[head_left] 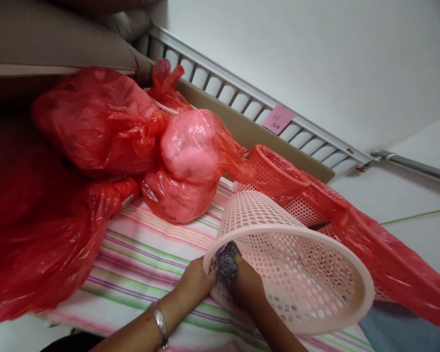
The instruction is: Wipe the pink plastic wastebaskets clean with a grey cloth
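Note:
A pale pink perforated plastic basket [256, 208] lies tipped on its side, its wide mouth facing me. My left hand [196, 279] grips the rim at the left, with a silver bangle on the wrist. Inside the mouth, my right hand [247, 281] is closed on a dark grey, speckled cloth [227, 264], which presses against the inner wall near the left rim. The right fingertips are partly hidden by the cloth and the basket. Under the basket is a striped sheet [143, 259] in pink, green and white.
Several filled red plastic bags [192, 146] lie on the left and behind. More perforated baskets [278, 168] covered in red plastic stand at the back right. A barred metal rail [238, 98] with a pink note [278, 119] runs along the wall.

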Available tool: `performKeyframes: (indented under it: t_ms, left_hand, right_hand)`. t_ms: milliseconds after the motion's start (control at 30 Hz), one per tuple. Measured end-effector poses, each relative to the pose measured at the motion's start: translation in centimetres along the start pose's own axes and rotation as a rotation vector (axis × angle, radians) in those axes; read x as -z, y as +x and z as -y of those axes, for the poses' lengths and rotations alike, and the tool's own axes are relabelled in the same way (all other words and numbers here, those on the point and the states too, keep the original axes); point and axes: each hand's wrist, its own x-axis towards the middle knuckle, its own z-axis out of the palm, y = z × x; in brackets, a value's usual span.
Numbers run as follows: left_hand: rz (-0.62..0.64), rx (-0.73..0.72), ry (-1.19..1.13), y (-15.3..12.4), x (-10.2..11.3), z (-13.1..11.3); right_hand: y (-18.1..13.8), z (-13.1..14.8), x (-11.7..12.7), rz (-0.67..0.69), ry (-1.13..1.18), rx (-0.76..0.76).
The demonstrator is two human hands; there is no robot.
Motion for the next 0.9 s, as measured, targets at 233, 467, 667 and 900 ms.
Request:
performKeyframes:
  t_ms: [233, 467, 667, 900]
  left_hand:
    - [-0.01, 0.035, 0.044, 0.3, 0.0, 0.2]
    - [-0.026, 0.054, 0.052, 0.3, -0.2, 0.2]
    - [-0.01, 0.074, 0.026, 0.2, -0.1, 0.1]
    - [-0.032, 0.092, 0.056, 0.1, -0.4, 0.0]
  right_hand:
    - [5.4, -0.8, 0.5, -0.041, -0.057, -0.089]
    - [10.5, -2.1, 0.2, -0.162, -0.086, -0.1]
    - [12.1, -2.7, 0.1, -0.194, -0.072, -0.069]
    - [11.7, -3.3, -0.5, -0.217, -0.046, -0.053]
